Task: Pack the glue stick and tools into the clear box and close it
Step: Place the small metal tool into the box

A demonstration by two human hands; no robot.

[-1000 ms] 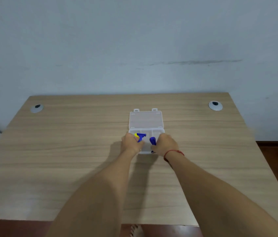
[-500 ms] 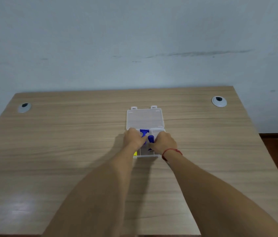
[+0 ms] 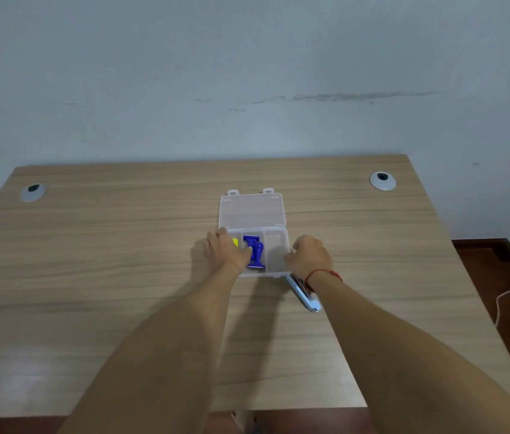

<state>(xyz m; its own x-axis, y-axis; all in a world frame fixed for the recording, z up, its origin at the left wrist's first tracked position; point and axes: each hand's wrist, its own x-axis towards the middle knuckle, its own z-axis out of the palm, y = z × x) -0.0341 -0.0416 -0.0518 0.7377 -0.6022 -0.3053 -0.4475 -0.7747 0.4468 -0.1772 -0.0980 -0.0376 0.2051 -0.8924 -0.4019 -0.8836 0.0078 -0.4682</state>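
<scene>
1. A clear box (image 3: 253, 233) sits open near the middle of a wooden bench (image 3: 122, 245), its lid (image 3: 252, 211) lying flat on the far side.
2. Blue tools (image 3: 255, 252) lie in the middle compartment; something yellow (image 3: 235, 243) shows in the left one, half hidden.
3. Your left hand (image 3: 225, 253) rests over the box's left end, fingers loosely curled, gripping nothing that shows.
4. Your right hand (image 3: 310, 256) is curled at the box's right edge; whether it holds anything I cannot tell.
5. A pale, slim tool (image 3: 303, 292) lies on the bench beneath your right wrist, outside the box.
</scene>
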